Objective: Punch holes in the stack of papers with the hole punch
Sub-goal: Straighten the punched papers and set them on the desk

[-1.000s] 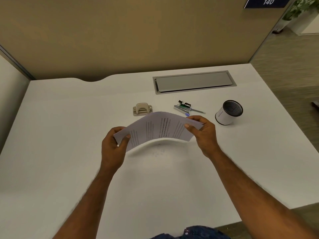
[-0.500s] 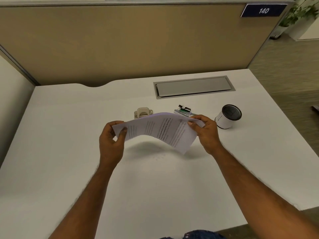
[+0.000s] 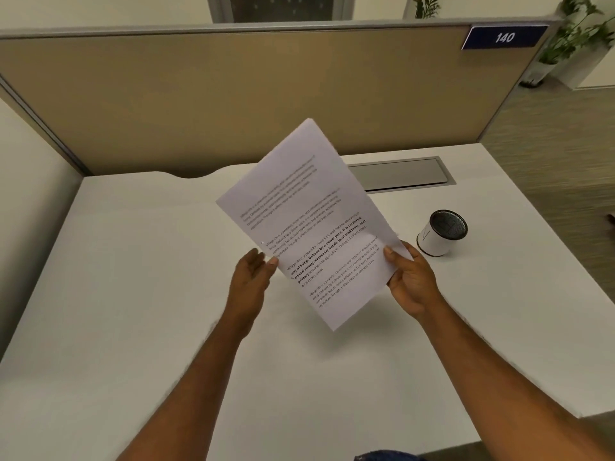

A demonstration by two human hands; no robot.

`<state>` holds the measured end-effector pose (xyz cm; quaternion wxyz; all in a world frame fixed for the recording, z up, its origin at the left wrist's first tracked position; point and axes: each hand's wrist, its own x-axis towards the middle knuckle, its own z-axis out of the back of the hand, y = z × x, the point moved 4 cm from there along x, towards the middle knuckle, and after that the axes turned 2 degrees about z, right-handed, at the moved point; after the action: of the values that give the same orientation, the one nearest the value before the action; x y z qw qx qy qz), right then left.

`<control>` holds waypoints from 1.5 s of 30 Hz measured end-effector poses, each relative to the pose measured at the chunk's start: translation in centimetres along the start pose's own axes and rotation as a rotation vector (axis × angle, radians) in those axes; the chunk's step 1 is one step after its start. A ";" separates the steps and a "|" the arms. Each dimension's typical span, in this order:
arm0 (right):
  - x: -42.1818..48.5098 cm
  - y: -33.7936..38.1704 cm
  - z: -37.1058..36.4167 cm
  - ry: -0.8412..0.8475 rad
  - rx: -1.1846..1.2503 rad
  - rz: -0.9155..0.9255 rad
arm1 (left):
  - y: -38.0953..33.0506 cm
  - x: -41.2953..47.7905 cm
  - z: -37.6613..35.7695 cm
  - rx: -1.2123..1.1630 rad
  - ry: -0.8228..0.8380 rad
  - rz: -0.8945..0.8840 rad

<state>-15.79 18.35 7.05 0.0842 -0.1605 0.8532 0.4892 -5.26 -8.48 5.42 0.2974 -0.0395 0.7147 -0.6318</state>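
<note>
Above the worktop (image 3: 149, 294), right hand (image 3: 411, 281) pinches the paper stack (image 3: 309, 211), left hand (image 3: 251, 277) lies open against its edge; square edges before punching.

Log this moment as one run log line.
papers: held tilted above desk | right hand: grips right edge | left hand: touches left edge | hole punch: out of sight

Both forearms reach forward. The right hand (image 3: 411, 281) pinches the papers (image 3: 309, 221); the left hand (image 3: 253, 277), fingers loose, touches their edge.
</note>
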 end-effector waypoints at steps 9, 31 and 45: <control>-0.9 -3.2 0.6 -0.026 0.080 -0.099 | -2.4 -0.9 -2.8 -0.030 0.034 -0.143; -1.7 -5.6 -4.4 0.138 -0.607 0.004 | -0.7 -1.4 3.8 0.122 0.070 -0.076; -3.3 -14.8 -11.5 0.181 -0.634 -0.167 | 3.0 -2.1 16.9 0.195 -0.170 0.026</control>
<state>-7.30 2.08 1.93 -0.0061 -0.2908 0.6467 0.7051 5.45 -21.89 3.03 0.3675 -0.0545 0.6224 -0.6889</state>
